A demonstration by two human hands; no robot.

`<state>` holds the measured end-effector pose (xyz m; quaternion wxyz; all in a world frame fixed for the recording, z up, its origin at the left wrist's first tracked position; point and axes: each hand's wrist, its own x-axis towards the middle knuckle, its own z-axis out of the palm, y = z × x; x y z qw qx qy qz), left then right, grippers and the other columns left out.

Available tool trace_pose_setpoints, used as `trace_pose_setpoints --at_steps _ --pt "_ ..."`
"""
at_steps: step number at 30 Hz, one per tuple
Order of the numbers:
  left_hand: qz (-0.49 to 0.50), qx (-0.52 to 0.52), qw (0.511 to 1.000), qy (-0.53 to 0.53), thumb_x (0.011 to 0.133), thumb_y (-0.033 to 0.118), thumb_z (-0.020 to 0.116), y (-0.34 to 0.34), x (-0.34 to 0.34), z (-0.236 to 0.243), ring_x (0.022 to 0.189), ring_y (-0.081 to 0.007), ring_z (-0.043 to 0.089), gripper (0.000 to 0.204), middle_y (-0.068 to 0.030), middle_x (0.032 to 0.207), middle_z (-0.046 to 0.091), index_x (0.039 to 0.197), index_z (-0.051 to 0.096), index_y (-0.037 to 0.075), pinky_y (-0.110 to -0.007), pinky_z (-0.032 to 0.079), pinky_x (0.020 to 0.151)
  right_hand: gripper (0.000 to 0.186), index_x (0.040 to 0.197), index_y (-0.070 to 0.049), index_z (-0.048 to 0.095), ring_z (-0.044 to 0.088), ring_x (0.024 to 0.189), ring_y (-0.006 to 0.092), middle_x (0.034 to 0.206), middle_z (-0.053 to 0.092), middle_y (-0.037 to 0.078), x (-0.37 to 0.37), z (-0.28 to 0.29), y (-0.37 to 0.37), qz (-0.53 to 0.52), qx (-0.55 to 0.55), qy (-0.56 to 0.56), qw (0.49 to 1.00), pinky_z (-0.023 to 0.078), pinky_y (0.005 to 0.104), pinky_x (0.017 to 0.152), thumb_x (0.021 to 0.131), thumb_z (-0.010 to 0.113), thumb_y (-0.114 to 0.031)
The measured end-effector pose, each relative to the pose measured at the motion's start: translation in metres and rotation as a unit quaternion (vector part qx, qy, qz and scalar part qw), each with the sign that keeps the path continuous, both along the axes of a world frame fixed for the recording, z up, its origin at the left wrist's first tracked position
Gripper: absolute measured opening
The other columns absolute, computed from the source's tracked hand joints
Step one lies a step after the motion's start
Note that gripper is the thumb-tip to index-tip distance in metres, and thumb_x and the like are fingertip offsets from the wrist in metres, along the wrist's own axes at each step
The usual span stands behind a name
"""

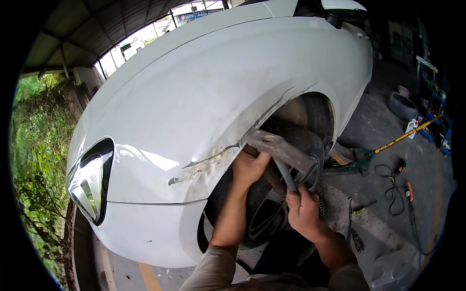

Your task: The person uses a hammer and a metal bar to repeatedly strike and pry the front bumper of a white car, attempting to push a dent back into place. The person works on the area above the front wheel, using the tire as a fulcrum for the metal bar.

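My right hand (304, 212) is wrapped round the grey handle of a hammer (284, 150). Its worn, brownish block-like head lies across the front wheel arch of a white car, close to the fender edge. Beside the head, my left hand (248, 169) is closed at the arch lip, with a brown bar (274, 183) running from it toward the right hand; its far part is hidden. The white fender (194, 111) has dark scratches and a crumpled, scraped patch (206, 167) just left of my left hand.
Below the arch sits the dark wheel (264, 216). To the right, a green floor jack (357, 165) with a yellow handle stands by the car. A black cable (388, 194), pliers (357, 240) and other tools lie on the concrete. A tyre (402, 105) is farther back.
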<state>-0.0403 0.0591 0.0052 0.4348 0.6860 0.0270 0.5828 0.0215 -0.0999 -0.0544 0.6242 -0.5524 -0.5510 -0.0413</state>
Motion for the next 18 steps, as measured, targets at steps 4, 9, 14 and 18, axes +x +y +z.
trace_pose_setpoints --at_steps 4,9,14,18 --pt "0.079 0.031 0.996 -0.009 0.082 0.002 0.066 0.005 0.003 -0.004 0.081 -0.0138 0.062 0.010 -0.0066 0.088 0.066 0.091 0.063 -0.001 -0.028 0.049 0.074 0.025 0.081 0.002 0.050 0.045 0.046 0.0149 0.057 0.048 0.008 0.010 -0.009 -0.007 -0.070 0.106 -0.120 0.985 0.033 0.0282 0.042 0.097 0.044 -0.016" --pt "0.076 0.001 0.996 0.049 0.084 0.008 0.066 0.001 0.001 -0.006 0.073 -0.0138 0.055 0.010 -0.0032 0.078 0.058 0.083 0.058 0.001 -0.029 0.044 0.068 0.018 0.081 0.001 0.054 0.056 0.050 0.0348 0.059 0.053 0.019 0.009 -0.002 0.007 -0.047 -0.053 -0.050 0.996 0.041 0.0373 0.045 0.090 0.059 -0.014" --pt "0.109 0.069 0.991 0.029 0.084 0.007 0.066 0.011 0.004 -0.008 0.084 -0.0147 0.060 0.019 -0.0055 0.088 0.063 0.098 0.060 -0.003 -0.027 0.047 0.078 0.016 0.083 0.000 0.056 0.058 0.051 0.0344 0.059 0.055 0.017 0.006 0.005 -0.002 0.011 0.102 -0.039 0.994 0.043 0.0369 0.045 0.088 0.062 -0.014" --pt "0.103 0.051 0.991 0.063 0.085 0.005 0.063 0.006 0.003 -0.009 0.076 -0.0127 0.053 0.010 -0.0025 0.081 0.057 0.090 0.056 -0.001 -0.026 0.044 0.073 0.017 0.087 0.001 0.058 0.060 0.053 0.0361 0.063 0.058 0.017 0.006 -0.002 0.014 -0.099 -0.046 -0.091 0.990 0.046 0.0389 0.046 0.086 0.065 -0.015"
